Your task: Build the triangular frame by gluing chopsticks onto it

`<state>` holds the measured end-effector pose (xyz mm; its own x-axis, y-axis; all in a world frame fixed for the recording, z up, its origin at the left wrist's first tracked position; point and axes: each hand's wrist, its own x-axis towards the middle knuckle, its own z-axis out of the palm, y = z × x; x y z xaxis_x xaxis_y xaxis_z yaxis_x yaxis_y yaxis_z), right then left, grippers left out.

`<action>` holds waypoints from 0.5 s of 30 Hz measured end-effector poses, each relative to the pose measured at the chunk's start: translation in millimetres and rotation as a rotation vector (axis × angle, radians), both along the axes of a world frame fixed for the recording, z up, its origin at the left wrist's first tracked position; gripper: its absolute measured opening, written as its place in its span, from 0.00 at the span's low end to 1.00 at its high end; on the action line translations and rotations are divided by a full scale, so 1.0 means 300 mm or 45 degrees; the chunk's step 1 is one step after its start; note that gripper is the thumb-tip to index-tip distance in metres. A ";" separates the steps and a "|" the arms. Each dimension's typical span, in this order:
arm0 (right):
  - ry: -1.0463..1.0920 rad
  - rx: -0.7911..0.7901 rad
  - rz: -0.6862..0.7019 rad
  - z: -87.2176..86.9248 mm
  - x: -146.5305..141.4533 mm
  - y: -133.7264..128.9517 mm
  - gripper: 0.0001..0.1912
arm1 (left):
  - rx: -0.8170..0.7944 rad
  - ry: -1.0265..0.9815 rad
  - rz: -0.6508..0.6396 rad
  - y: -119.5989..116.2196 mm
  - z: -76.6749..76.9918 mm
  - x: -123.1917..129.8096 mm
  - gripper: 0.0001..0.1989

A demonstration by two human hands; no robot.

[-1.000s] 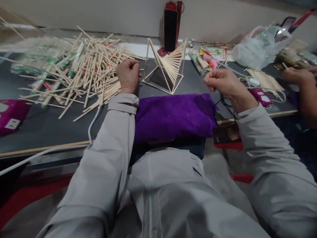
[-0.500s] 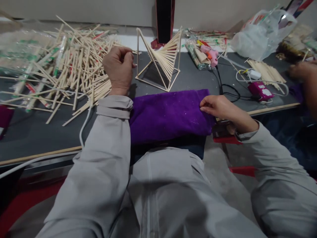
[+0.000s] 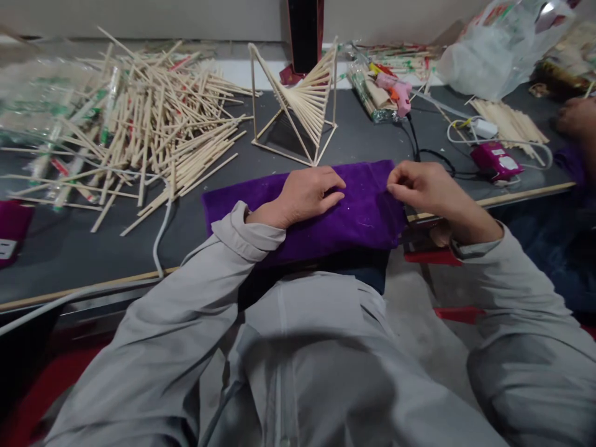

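Note:
A folded purple cloth lies along the table's front edge, before my body. Over its middle is my left hand, thumb and forefinger apart at the front, with nothing seen between them. My right hand is closed in a pinch at the cloth's right edge; whether it grips the cloth or something tiny is hidden. Just behind the cloth stands a frame of thin wooden sticks, its slanted sticks forming a twisted, fan-like surface.
A large heap of loose sticks covers the left of the grey table. At the right are a pink glue gun, a purple box with cables, a plastic bag and another person's hand.
My left hand has come from beside the stick heap rightward and down onto the cloth. My right hand has shifted slightly right and up. The view has moved a little.

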<state>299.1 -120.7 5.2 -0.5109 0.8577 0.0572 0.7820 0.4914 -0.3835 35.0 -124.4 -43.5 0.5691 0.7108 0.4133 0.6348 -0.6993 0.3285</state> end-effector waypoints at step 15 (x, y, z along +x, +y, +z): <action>-0.083 -0.006 0.373 -0.080 -0.050 -0.101 0.08 | 0.070 0.116 0.094 0.021 -0.029 -0.012 0.10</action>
